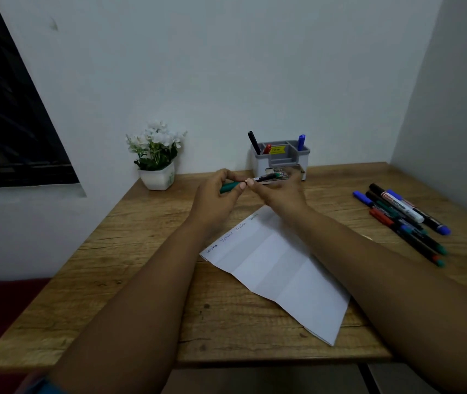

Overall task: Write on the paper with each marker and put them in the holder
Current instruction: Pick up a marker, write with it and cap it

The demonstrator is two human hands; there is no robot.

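Both hands are raised above the wooden desk [147, 282], meeting just in front of the grey plastic compartmented holder [280, 159]; the left hand [218, 191] pinches a green marker cap [228, 186] in a narrow grip of curled fingers, and the right hand [282, 191] holds the slim black-barrelled marker [266, 177] by its body, its grip closed round it; cap and barrel lie almost in line and nearly touching, which suggests the pen is being capped or uncapped, though which of the two cannot be told. The forearms reach forward side by side, wrists angled inward so the two parts meet on one axis.

The creased white sheet of paper [280, 277] lies slantwise under the arms, close enough to write on, with several handwritten words along its far-left edge; the holder stands at the back wall with a black, a red and a blue marker upright in it, so part of the job looks done; a cluster of loose coloured markers [402, 220] waits on the desk to the right, well apart from the paper. A white pot of white flowers [157, 157] sits at the back left corner.
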